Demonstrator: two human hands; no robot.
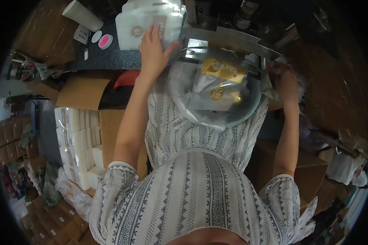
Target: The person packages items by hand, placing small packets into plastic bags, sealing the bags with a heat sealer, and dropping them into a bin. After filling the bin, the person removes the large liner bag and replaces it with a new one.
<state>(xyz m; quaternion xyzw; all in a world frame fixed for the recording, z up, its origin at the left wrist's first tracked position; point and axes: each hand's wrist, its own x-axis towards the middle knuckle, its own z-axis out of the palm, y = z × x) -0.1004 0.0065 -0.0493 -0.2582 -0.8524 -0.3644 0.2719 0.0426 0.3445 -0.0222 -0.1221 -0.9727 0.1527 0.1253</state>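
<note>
My left hand lies with spread fingers on a stack of white printed packets at the top. At the right, my right hand is blurred beside a dark metal part and some clear plastic; its fingers are curled, and what they hold, if anything, cannot be made out. Between my hands, a gold and clear printed pouch rests in a round basin lined with clear plastic. A metal machine stands just behind the basin.
A pink round tin, a white lid and a white cup are at the upper left. An open cardboard box stands near white packs. Another carton is at the right.
</note>
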